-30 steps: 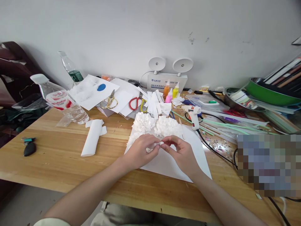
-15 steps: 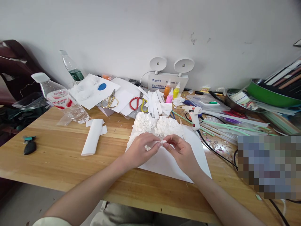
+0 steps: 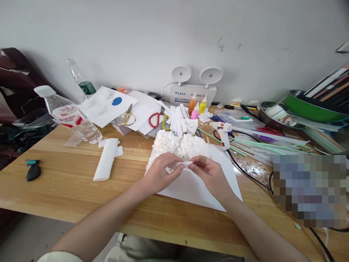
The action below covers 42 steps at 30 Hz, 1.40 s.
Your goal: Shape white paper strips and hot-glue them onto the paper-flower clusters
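Observation:
Between both hands is a small white paper piece (image 3: 186,164), its ends pinched by thumbs and fingers. My left hand (image 3: 165,171) is closed on its left end, and my right hand (image 3: 208,173) is closed on its right end. They are held over a large white sheet (image 3: 199,193) near the table's front. Just behind the hands, crumpled white paper clusters (image 3: 193,145) rest on the sheet. Cut white paper strips (image 3: 178,120) lie in a pile farther back. A folded white paper roll (image 3: 107,160) lies to the left.
A glue gun (image 3: 223,134) stands right of the sheet, its black cord running right. Gold scissors (image 3: 126,117), red-handled pliers (image 3: 155,119) and small paint bottles (image 3: 202,105) are behind. Water bottles (image 3: 72,116) lean at the left. A green bowl (image 3: 308,107) sits at the right.
The white paper piece between my fingertips now shows longer and straighter, with my fingertips slightly farther apart. The whole view has shifted slightly.

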Motion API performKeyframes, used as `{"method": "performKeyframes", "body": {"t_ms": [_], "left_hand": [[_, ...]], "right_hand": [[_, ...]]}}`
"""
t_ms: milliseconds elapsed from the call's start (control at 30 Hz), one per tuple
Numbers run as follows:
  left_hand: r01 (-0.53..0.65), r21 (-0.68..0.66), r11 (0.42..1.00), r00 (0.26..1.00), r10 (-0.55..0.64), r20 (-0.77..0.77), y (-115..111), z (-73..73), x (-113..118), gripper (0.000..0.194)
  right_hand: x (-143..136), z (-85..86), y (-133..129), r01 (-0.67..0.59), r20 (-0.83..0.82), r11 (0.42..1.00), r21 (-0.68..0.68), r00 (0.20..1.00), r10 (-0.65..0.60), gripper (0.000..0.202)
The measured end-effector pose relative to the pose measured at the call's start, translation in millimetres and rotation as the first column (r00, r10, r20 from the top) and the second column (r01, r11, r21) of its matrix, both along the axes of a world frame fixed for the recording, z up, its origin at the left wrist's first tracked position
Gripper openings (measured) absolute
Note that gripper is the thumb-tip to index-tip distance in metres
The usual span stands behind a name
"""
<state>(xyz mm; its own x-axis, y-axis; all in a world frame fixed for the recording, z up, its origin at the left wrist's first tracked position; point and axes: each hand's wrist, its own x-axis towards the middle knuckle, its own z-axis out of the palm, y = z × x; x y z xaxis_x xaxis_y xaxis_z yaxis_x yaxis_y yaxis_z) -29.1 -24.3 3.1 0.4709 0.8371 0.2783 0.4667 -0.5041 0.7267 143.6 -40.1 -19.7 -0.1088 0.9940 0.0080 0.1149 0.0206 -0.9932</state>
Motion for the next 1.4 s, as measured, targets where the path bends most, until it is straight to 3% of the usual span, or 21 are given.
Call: {"method": "performKeyframes", "body": {"t_ms": [333,833,1400], "left_hand": [[0.011,0.001,1.000,1.000,-0.011,-0.012,0.6,-3.1,1.9,0.015],[0.076,0.035,0.996,0.997,-0.075,-0.036,1.8,-3.2,0.2,0.014],[0.136,0.055,0.989,0.991,-0.136,0.004,-1.0,3.4,0.9,0.015]], "right_hand": [[-3.0,5.8,-4.6,-0.132,0.048,0.984,0.120,0.991,0.128,0.007],[-3.9,0.1,-6.2,0.032,0.115,0.988,0.148,0.992,-0.049,0.013],[-4.1,-0.1,-5.8,0.100,0.142,0.983,0.153,0.982,-0.122,0.015]]}}
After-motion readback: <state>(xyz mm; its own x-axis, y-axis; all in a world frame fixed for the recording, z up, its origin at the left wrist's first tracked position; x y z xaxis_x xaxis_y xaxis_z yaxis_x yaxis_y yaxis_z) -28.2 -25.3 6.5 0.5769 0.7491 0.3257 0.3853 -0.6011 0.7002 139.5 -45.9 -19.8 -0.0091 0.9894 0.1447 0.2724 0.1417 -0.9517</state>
